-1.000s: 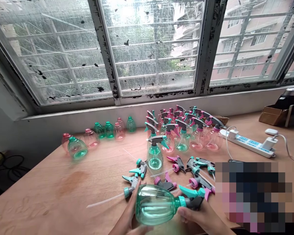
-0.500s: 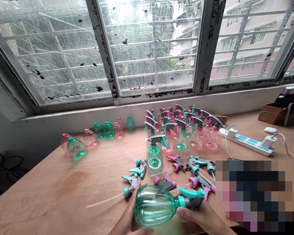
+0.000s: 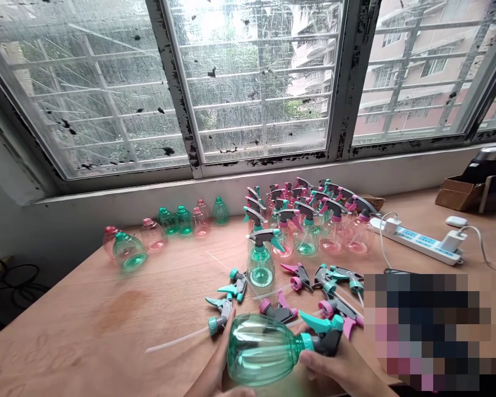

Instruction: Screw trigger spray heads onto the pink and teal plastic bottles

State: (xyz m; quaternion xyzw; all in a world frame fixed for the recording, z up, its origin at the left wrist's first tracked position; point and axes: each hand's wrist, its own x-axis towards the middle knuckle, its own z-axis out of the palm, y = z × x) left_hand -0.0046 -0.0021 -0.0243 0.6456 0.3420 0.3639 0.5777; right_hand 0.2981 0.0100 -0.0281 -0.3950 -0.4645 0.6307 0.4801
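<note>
A green see-through spray bottle [image 3: 262, 348] lies sideways in both my hands at the front edge of the table, its base to the left. My left hand [image 3: 219, 366] is wrapped round the body near the base. At the neck, my right hand [image 3: 334, 364] grips the turquoise collar of the grey-and-turquoise trigger head [image 3: 328, 331], which sits on the bottle's mouth. Just beyond lie loose trigger heads with dip tubes, such as a turquoise one [image 3: 221, 314] by my left fingers and a pink one [image 3: 279, 310] behind the bottle.
One green bottle with a trigger head [image 3: 261, 270] stands mid-table, before a cluster of pink and green ones [image 3: 308, 237]. Several headless bottles [image 3: 130, 251] stand along the left and by the window wall. A power strip [image 3: 417, 240] with cables is at right, near a cardboard box [image 3: 454, 193].
The bottle and both hands have shifted only very slightly. My grip on the bottle and the trigger head looks the same; the other bottles and loose heads have stayed put.
</note>
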